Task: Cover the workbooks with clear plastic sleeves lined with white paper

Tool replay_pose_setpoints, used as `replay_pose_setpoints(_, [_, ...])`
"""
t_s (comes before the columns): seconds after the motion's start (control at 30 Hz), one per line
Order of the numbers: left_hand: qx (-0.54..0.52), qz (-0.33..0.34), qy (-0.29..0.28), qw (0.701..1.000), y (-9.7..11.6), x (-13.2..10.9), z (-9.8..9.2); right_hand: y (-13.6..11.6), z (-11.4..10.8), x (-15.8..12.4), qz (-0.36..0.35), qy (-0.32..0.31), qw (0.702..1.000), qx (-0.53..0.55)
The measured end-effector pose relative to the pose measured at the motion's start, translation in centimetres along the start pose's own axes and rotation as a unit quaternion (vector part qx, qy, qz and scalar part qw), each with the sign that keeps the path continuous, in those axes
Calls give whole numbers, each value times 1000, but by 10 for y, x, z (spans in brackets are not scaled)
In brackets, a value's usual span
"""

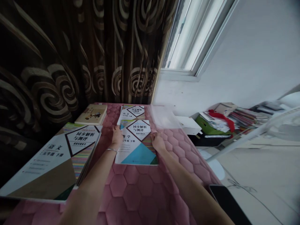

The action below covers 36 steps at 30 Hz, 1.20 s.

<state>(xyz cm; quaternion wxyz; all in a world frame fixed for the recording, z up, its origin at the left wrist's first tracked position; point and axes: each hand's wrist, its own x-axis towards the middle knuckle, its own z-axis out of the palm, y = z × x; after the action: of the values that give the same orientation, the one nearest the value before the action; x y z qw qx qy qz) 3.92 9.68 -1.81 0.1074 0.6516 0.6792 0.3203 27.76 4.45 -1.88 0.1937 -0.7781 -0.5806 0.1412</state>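
A workbook with a white, blue and brown cover (137, 145) lies in front of me, overlapping a second workbook (132, 112) behind it. My left hand (116, 136), with a thin bracelet at the wrist, grips its left edge. On the opposite edge my right hand (157, 142) has its fingers closed on the same workbook. Both hands' fingertips are partly hidden or blurred. A see-through plastic sheet (164, 117) lies just beyond my right hand. To the left is a stack of similar workbooks (53, 159).
A pink quilted cover (136, 193) spreads over the table. Behind the left stack sits a tan book (92, 114). A dark phone-like slab (228, 203) rests at the right edge. Further right are a white box (188, 125), piled papers (217, 123) and a white frame (236, 140). A curtain (77, 53) borders the back.
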Motion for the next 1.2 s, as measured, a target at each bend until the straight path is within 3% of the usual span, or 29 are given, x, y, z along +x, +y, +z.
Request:
replay_pose_setpoints(0.13, [46, 30, 9, 998, 3, -11, -7, -3, 3, -2, 8, -3, 1000, -6])
replay_pose_setpoints(0.27, [182, 5, -1, 983, 12, -40, -18, -1, 0, -2, -2, -5, 1000, 2])
replay_pose_setpoints(0.37, [227, -37, -42, 972, 13, -67, -27, 3, -6, -8, -18, -13, 1000, 15])
replay_pose_setpoints(0.53, [203, -68, -122, 969, 10, -94, -41, 12, -9, -35, -34, -20, 999, 28])
replay_pose_setpoints(0.63, [157, -72, -121, 978, 9, -95, -45, 14, -6, -44, -37, -14, 998, 39])
replay_pose_setpoints(0.8, [143, -49, -111, 982, 8, -92, -42, 13, -3, -36, -81, 9, 996, 21])
replay_pose_setpoints(1.0, [225, 30, -89, 970, 7, -96, -35, 11, -2, -36, -81, -2, 996, -49])
replay_pose_setpoints(1.2, [245, 69, -82, 963, 6, -94, -34, 16, -9, -65, -111, 16, 987, -116])
